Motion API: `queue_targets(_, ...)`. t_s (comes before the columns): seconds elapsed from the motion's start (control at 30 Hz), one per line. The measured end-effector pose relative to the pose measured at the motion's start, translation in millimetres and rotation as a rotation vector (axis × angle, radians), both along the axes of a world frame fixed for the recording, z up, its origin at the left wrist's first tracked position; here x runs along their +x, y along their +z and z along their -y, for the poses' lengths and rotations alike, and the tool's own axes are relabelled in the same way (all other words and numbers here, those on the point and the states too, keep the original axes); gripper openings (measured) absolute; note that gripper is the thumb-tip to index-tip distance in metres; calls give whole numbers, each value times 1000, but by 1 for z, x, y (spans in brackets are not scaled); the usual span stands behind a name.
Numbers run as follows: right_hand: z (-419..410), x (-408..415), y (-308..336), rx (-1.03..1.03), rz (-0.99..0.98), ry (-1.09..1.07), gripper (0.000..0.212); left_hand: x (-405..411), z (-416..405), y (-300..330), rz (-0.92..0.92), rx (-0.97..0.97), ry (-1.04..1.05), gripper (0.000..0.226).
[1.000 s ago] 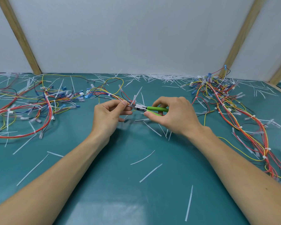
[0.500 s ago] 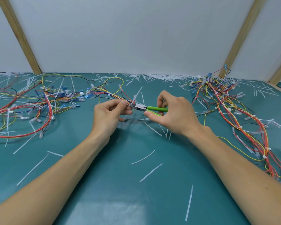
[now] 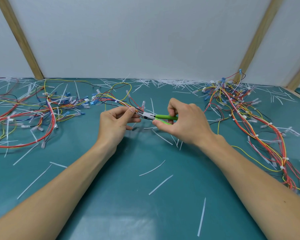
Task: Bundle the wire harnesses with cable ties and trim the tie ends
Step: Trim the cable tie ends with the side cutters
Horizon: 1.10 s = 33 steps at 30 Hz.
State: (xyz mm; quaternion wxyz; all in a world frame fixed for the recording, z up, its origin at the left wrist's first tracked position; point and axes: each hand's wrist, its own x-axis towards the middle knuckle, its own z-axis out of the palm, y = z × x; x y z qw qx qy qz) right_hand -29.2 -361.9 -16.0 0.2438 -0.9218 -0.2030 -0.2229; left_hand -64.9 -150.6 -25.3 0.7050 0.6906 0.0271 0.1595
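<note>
Two bare hands meet above the middle of the teal work mat (image 3: 145,205): the left hand (image 3: 114,123) pinches a multicoloured wire harness (image 3: 118,101) between thumb and forefinger, and the right hand (image 3: 185,122) grips the green-handled flush cutters (image 3: 156,116), whose metal nose touches the harness just beside the left fingertips. The held harness trails back and left onto the mat toward its blue connectors (image 3: 93,102). Further wire harnesses lie in a loose tangle at far left (image 3: 33,115) and in a tied run along the right (image 3: 249,118), with cut white tie ends (image 3: 160,185) scattered over the mat.
</note>
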Motion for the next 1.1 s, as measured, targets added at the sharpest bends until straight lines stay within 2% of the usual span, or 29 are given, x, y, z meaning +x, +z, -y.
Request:
queue_targets(0.4,0,-1,-1,59,-12,0,58,1,0,1,2,12,9,17)
queue_targets(0.57,-3,1,-4,229,13,-26,56,1,-3,4,-9,-16,26,17)
queue_targets(0.7,-2,5,-7,376,-75,-39,48,1,-4,6,-27,-37,54,18)
queue_targets(0.97,-8,0,-8,397,-238,3,73,1,-3,6,-101,-21,2,19)
queue_targets(1.03,-10,-1,-7,447,-283,18,69,1,-3,6,-109,-10,-12,20)
queue_targets(1.1,-11,-1,-8,464,-314,16,53,0,-3,7,-104,-1,-24,20)
